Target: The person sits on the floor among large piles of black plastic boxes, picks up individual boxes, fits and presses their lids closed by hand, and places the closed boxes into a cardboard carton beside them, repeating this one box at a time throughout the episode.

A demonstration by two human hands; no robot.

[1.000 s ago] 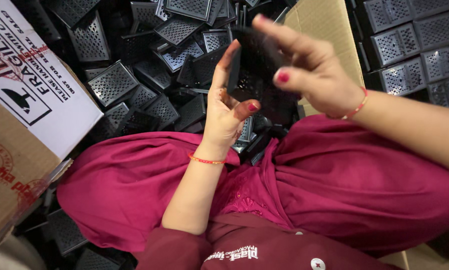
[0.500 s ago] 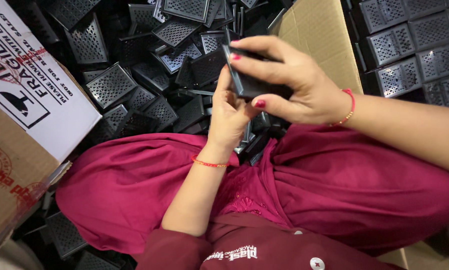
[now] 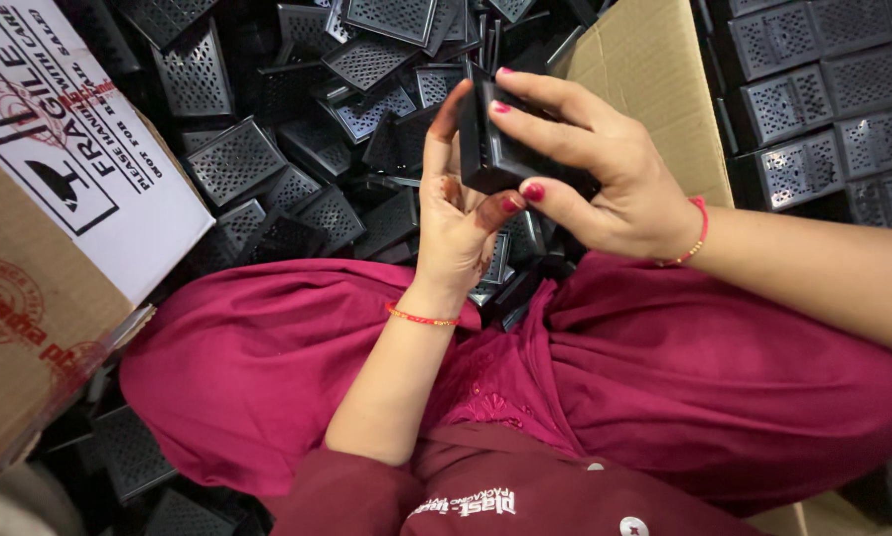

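Since the earlier frame the right hand [image 3: 605, 189] has closed around the small black perforated plastic tray [image 3: 495, 149], pressing it against the open-palmed left hand [image 3: 456, 213] above the lap; it looks light, stiff and best gripped by its rims.

Right hand [image 3: 605, 189] now clamped over the black part [image 3: 500, 159], fingers no longer spread

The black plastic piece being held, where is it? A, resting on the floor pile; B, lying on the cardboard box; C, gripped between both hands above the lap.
C: the right hand wraps the black plastic piece while the left hand touches it.
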